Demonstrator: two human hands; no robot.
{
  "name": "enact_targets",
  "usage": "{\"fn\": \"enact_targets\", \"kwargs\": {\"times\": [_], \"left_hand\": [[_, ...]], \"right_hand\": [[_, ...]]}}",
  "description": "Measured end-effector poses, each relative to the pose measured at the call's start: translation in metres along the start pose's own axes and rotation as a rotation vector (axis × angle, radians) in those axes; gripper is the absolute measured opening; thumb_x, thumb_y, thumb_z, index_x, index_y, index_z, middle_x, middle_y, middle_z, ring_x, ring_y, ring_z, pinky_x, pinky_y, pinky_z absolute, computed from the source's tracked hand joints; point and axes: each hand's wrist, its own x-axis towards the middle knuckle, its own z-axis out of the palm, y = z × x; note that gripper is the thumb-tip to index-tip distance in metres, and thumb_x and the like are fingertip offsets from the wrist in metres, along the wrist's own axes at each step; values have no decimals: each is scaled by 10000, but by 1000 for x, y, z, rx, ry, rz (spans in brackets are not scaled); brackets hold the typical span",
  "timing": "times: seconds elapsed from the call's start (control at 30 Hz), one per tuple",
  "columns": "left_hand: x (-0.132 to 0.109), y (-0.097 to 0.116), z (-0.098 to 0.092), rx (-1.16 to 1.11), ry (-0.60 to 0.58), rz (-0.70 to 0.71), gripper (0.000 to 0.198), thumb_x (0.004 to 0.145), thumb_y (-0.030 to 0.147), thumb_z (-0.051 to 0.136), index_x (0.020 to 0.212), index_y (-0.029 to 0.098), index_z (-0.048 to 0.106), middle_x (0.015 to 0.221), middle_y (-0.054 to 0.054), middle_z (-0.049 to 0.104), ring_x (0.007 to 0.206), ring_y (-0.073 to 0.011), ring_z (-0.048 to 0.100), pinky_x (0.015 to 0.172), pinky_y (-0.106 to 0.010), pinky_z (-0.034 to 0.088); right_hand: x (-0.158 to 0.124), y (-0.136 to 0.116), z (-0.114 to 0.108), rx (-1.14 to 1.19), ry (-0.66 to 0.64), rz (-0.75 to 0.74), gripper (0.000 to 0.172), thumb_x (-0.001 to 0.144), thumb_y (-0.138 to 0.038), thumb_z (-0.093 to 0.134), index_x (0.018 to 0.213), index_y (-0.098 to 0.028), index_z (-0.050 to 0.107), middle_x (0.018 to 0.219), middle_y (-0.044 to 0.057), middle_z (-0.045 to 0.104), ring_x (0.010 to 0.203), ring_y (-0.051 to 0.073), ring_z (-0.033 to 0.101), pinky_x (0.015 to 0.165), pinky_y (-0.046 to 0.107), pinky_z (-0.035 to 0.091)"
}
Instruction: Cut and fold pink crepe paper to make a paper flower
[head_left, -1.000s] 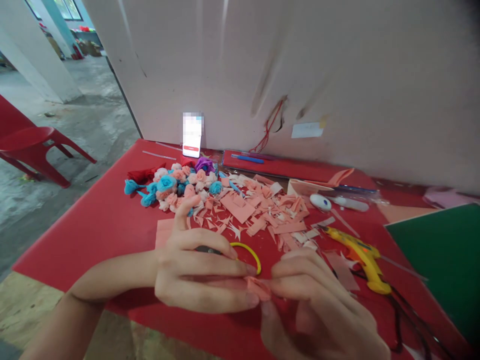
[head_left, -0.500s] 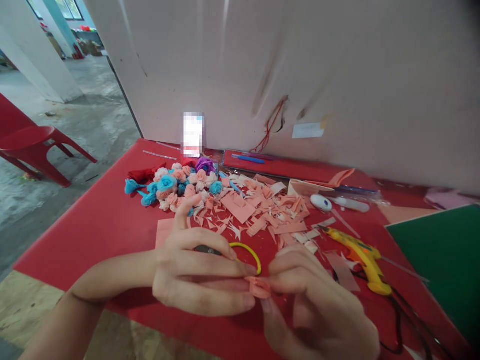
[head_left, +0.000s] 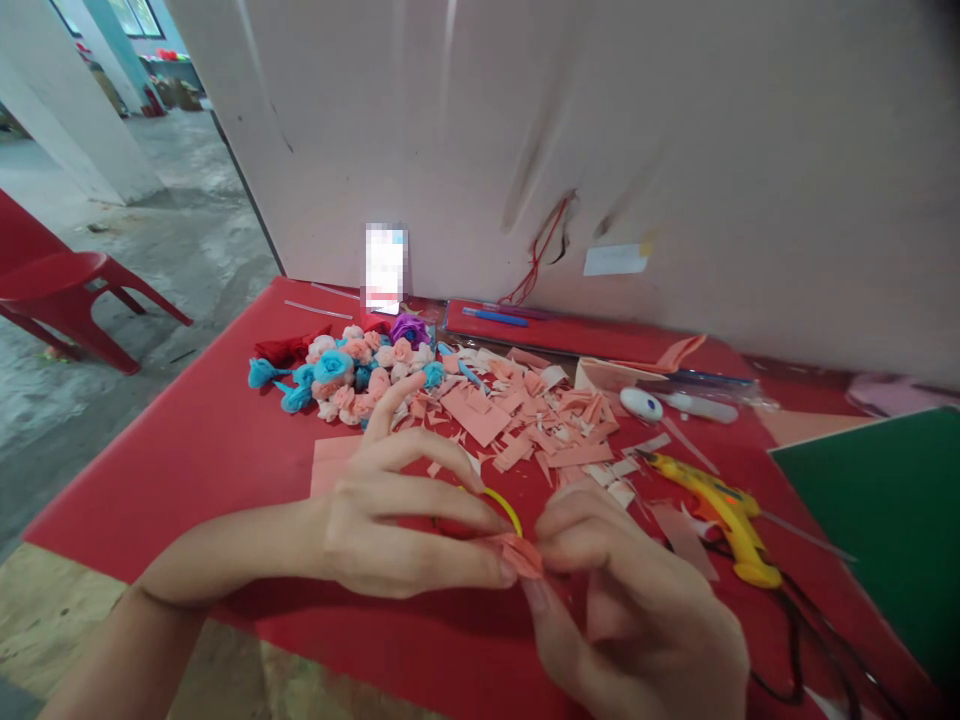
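Note:
A small folded piece of pink paper (head_left: 523,556) is pinched between my two hands, low in the middle of the view. The fingertips of my left hand (head_left: 409,520) grip its left side, while the index finger points up and away. My right hand (head_left: 637,600) holds its right side with thumb and finger. Just behind the paper is a yellow ring-shaped handle (head_left: 504,508), partly hidden by my left fingers. Beyond my hands lie pink paper scraps (head_left: 555,425) and a heap of blue, pink, white and purple paper flowers (head_left: 334,367).
On the red table (head_left: 225,440), a yellow glue gun (head_left: 720,505) with a black cord lies at the right, beside a green board (head_left: 885,520). A phone (head_left: 385,268) leans on the wall at the back. A red chair (head_left: 67,275) stands at the left.
My left hand has shifted slightly right and turned, its raised finger now nearer the flowers' right side. The pink paper has tilted and moved slightly up. My right hand has barely moved.

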Motion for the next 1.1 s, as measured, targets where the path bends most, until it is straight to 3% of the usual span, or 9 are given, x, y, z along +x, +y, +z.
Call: {"fn": "enact_targets", "kwargs": {"times": [0.07, 0.17, 0.33, 0.63, 0.9, 1.0, 1.1], "left_hand": [[3, -2, 1, -35, 38, 116, 163, 850, 196, 512, 745, 263, 617, 767, 72, 716, 760, -116, 607, 1055, -464, 375], [6, -2, 2, -22, -4, 110, 124, 797, 174, 504, 751, 230, 604, 828, 14, 706, 826, -155, 596, 1037, -499, 372], [7, 1, 3, -36, -43, 84, 123, 711, 124, 505, 761, 213, 573, 840, -3, 688, 840, -163, 586, 1016, -499, 385], [5, -3, 1, -48, -43, 144, 121, 786, 167, 498, 765, 228, 600, 799, -1, 658, 855, -163, 544, 1063, -499, 337], [-2, -2, 11, 1, 138, 125, 172, 785, 137, 599, 678, 272, 603, 689, 61, 627, 771, -131, 537, 1093, -525, 311], [-2, -3, 10, 0, 178, 179, 182, 807, 139, 576, 685, 269, 612, 634, 56, 599, 744, -128, 514, 1090, -496, 333], [0, -3, 10, -65, 202, 137, 99, 809, 145, 580, 771, 233, 606, 682, 39, 605, 767, -124, 517, 1045, -443, 397]], "right_hand": [[-1, 1, -1, -57, -36, 11, 177, 672, -39, 535, 609, -195, 480, 515, -34, 512, 481, 81, 501, 441, 185, 434], [-1, 1, -2, -110, -44, -1, 166, 668, -51, 535, 613, -197, 477, 512, -34, 508, 471, 83, 494, 424, 191, 424], [-1, 0, 2, -162, -6, -69, 178, 665, -45, 533, 611, -206, 479, 505, -38, 523, 459, 86, 504, 433, 202, 441], [-1, -3, 3, -176, 34, -91, 172, 684, -35, 534, 654, -199, 494, 526, -31, 539, 482, 89, 507, 443, 208, 457], [0, -2, 1, -178, 21, -34, 170, 663, -48, 521, 603, -202, 479, 486, -38, 515, 432, 81, 488, 388, 192, 429], [1, 1, 3, -81, 24, -21, 164, 662, -43, 520, 619, -198, 486, 512, -31, 528, 454, 86, 505, 394, 191, 429], [2, 5, 8, 41, 95, -49, 186, 678, -15, 513, 630, -192, 481, 535, -30, 522, 482, 81, 511, 425, 187, 434]]}}
